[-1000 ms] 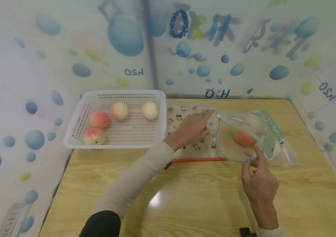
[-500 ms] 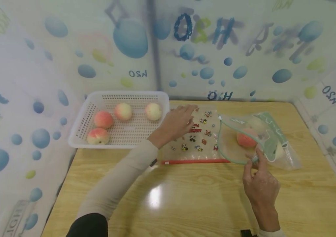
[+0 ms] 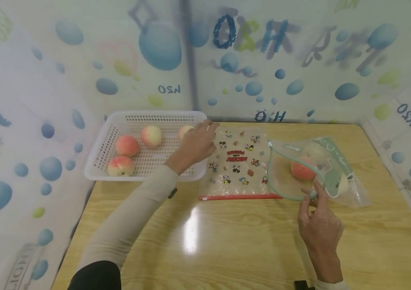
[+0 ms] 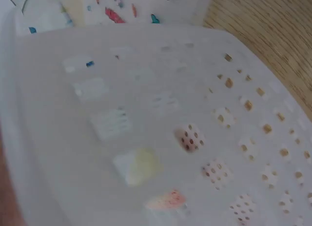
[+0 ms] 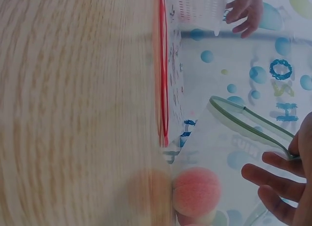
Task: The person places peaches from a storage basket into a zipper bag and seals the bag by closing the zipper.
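Above the right end of a white plastic basket [image 3: 154, 168], my left hand [image 3: 194, 143] hangs with loosely bent fingers and holds nothing. It partly covers a pale peach [image 3: 184, 131] in the basket. In the left wrist view the basket wall [image 4: 58, 138] fills most of the picture. My right hand [image 3: 320, 225] pinches the green-edged mouth of a clear zip bag [image 3: 283, 177]. That mouth gapes in a loop toward the left. A red peach [image 3: 302, 169] and paler fruit lie inside the bag. In the right wrist view my right hand [image 5: 292, 177] grips the bag's green edge [image 5: 243, 121].
Several more peaches [image 3: 127, 146] sit at the basket's left side. A flat clear zip bag with cartoon prints and a red slider strip [image 3: 241, 197] lies between basket and green-edged bag. Behind the wooden table [image 3: 234, 241] rises a wall [image 3: 292, 60] printed with blue drops.
My left hand has left the mouth of the green-edged bag and moved left across the printed bag to above the basket. My right hand keeps its pinch on the bag edge.
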Tool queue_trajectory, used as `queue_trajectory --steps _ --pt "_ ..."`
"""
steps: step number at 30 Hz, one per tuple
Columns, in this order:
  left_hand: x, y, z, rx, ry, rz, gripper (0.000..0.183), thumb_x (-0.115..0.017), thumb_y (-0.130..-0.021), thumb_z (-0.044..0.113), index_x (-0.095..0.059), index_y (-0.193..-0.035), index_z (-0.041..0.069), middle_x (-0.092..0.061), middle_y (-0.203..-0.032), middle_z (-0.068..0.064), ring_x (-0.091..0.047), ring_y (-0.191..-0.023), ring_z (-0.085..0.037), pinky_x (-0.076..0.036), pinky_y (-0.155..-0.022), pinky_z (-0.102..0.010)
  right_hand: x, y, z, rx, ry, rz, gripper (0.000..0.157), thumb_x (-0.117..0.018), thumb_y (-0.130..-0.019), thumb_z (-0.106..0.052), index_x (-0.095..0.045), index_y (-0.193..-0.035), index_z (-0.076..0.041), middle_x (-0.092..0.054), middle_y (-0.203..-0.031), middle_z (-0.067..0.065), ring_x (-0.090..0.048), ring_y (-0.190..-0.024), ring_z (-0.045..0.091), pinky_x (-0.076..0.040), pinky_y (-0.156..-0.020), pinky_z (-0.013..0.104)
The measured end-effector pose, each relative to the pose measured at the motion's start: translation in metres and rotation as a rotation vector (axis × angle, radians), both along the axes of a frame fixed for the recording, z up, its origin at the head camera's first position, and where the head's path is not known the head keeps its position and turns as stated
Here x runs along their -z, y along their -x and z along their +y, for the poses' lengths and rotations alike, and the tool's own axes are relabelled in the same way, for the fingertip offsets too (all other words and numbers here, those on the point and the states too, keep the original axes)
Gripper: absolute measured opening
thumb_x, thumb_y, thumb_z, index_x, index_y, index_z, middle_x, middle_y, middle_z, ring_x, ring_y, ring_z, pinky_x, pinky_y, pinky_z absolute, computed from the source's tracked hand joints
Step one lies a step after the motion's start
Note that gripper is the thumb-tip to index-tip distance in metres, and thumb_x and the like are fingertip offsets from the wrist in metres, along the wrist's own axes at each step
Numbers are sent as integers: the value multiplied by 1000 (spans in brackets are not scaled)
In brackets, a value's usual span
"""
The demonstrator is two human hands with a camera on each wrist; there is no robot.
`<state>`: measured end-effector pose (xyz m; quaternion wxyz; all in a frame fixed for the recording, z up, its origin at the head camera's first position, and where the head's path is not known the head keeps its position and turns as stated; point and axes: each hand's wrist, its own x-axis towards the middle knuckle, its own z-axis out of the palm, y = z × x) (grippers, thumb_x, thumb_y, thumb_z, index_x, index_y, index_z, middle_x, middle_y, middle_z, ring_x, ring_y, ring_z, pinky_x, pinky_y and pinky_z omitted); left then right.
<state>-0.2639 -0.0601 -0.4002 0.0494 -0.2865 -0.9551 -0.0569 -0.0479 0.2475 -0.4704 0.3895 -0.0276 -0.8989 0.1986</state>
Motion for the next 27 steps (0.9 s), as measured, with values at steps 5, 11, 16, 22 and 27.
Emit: queue_trajectory --steps 5,11,16,22,27 --pt "4 6 -8 -42 19 -11 67 -63 -97 27 -36 -154 5 -43 -150 -19 -47 -132 -34 -51 -95 -47 -1 1 0 5 4 5 45 -52 -97 -15 -56 -139 2 -72 -83 25 -64 -46 39 -37 -28 47" --pt "3 11 -18 -88 -13 -38 60 -53 -103 30 -36 -154 4 -42 -153 -18 -43 -137 -35 -42 -107 -51 0 1 1 -2 13 -3 45 -53 -96 -15 -56 -138 2 -72 -86 25 -64 -46 39 -37 -28 44" --pt "4 17 -27 -137 36 -67 71 -62 -97 20 -29 -157 3 -37 -155 -21 -38 -140 -38 -37 -110 -55 0 1 2 -10 9 -2 44 -52 -96 -14 -56 -137 3 -73 -86 24 -63 -44 39 -35 -26 38" --pt "15 22 -32 -193 189 -99 78 -63 -95 19 -21 -158 0 -30 -158 -26 -29 -144 -42 -30 -113 -59 2 -1 2 -14 8 -12 44 -52 -96 -15 -56 -137 3 -72 -83 25 -62 -44 40 -33 -27 38" --pt "21 24 -35 -231 229 -134 75 -58 -99 20 -18 -159 -2 -20 -162 -28 -15 -150 -45 -17 -117 -61 3 -1 1 -14 4 -13 44 -52 -96 -14 -56 -137 3 -71 -81 26 -63 -45 40 -35 -27 42"
